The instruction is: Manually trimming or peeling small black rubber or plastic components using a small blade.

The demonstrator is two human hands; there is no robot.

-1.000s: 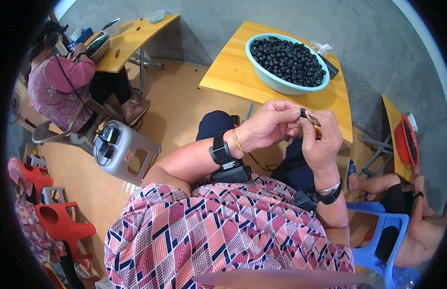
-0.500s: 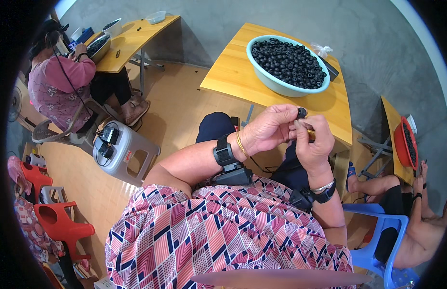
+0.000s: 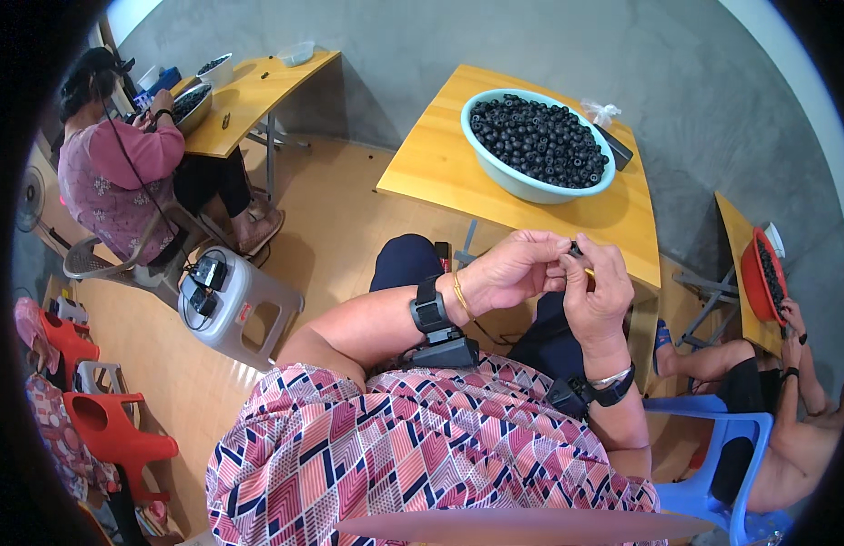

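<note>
A small round black part (image 3: 575,247), mostly covered by fingertips, is held up in front of the table edge. My left hand (image 3: 516,270) pinches it between thumb and fingers from the left. From the other side, my right hand (image 3: 599,293) closes its thumb and forefinger against the same part; whether a second small piece sits there is hidden. Beyond my hands, a light blue basin (image 3: 537,192) heaped with black ring-shaped parts (image 3: 540,136) stands on the wooden table (image 3: 422,173).
Behind the basin lie a clear plastic bag (image 3: 601,113) and a dark box (image 3: 618,150). A grey stool (image 3: 235,318) with chargers stands left. One person works at the left table (image 3: 258,91); another, right, reaches into a red basin (image 3: 759,282). A blue chair (image 3: 754,455) is close by.
My hands have come together and slightly lower, with the right fingertips now over the black part. At the far right, the other person's hand has moved up to the red basin.
</note>
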